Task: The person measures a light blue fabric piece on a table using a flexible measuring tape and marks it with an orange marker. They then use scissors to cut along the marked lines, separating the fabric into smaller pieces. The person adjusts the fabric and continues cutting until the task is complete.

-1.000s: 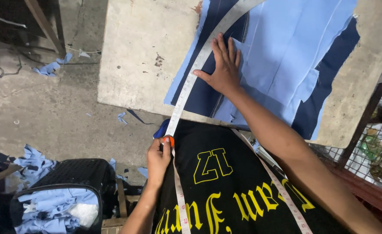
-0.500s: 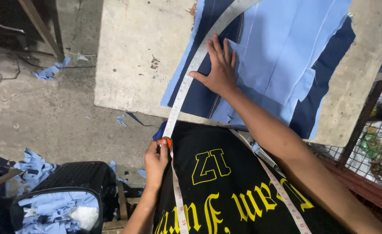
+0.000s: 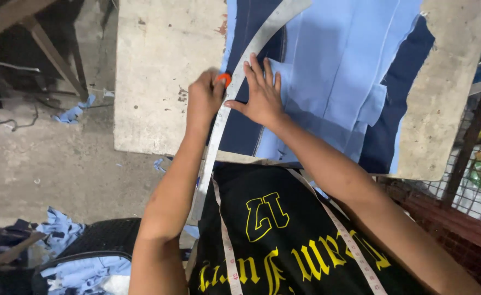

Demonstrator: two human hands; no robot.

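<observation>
Light blue and dark blue fabric pieces [image 3: 338, 71] lie spread on a worn pale table [image 3: 164, 76]. A long curved white ruler [image 3: 235, 104] lies over the fabric's left edge. My right hand [image 3: 259, 95] presses flat on the fabric beside the ruler, fingers spread. My left hand [image 3: 205, 98] pinches a small orange piece of chalk [image 3: 224, 79] against the ruler's edge. A white measuring tape [image 3: 226, 240] hangs around my neck over a black shirt with yellow lettering.
Blue fabric scraps [image 3: 74, 113] litter the concrete floor at left. A black crate [image 3: 87, 262] with blue cloth sits at bottom left. A wooden leg [image 3: 54, 54] stands at top left. Wire mesh [image 3: 480, 164] runs along the right.
My left hand has moved up from the table's near edge to the ruler next to my right hand, carrying the orange chalk. The right hand stays on the fabric.
</observation>
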